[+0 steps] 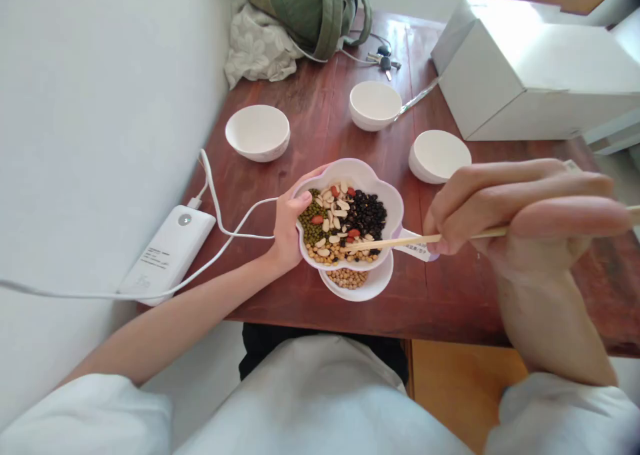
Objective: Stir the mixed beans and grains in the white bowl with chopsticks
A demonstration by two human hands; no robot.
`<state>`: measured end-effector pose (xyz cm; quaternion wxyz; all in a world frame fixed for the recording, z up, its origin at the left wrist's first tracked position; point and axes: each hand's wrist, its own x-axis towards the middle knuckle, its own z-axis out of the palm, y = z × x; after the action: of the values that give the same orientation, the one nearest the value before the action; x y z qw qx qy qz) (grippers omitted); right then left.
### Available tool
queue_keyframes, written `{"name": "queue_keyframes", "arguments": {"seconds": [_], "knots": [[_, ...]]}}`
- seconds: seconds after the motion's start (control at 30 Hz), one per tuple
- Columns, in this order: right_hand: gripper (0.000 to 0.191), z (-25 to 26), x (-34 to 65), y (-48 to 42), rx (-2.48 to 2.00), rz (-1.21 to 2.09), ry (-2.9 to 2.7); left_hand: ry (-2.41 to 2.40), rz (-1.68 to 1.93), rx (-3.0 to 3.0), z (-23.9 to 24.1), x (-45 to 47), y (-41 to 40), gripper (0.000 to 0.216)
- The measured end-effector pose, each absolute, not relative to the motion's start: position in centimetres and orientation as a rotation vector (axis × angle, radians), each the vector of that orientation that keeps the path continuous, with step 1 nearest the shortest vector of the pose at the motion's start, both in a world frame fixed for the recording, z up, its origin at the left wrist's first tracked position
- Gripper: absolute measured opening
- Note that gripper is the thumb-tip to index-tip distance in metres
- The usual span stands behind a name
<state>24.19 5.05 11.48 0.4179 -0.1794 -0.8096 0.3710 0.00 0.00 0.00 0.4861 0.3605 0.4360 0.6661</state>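
My left hand [287,227] grips the left rim of a white flower-shaped bowl [395,205], thumb over the edge. Inside it are green mung beans [311,230], black beans [367,215], pale and red-skinned peanuts [340,210] and yellow soybeans [333,255]. A labelled handle [416,247] sticks out on its right. My right hand [520,208] is closed around a pair of wooden chopsticks [385,244], whose tips reach the peanuts and soybeans. Partly hidden under the flower-shaped bowl, a round white bowl [383,283] contains soybeans.
Three white bowls, at left [257,132], centre [375,103] and right [440,155], stand farther back on the wooden table. A white power bank [173,248] with a cable lies by the wall. Behind are a green backpack [305,8], keys [384,60] and a white box [540,75].
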Motion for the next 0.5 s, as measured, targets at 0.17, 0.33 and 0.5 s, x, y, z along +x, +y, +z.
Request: {"name": "queue_keyframes", "arguments": {"seconds": [0.17,0.33,0.5], "knots": [[0.069,11.4,24.4,5.5,-0.461,0.954,-2.11,1.089,1.629,0.893,-0.3,-0.1,0.0,0.026],[0.062,11.4,23.9,6.0,-0.353,0.942,-2.116,1.126,1.657,0.909,-0.4,-0.1,0.0,0.025],[0.05,11.7,23.1,6.4,-0.183,0.976,-2.08,1.12,1.619,0.882,-0.2,0.1,0.0,0.027]]}}
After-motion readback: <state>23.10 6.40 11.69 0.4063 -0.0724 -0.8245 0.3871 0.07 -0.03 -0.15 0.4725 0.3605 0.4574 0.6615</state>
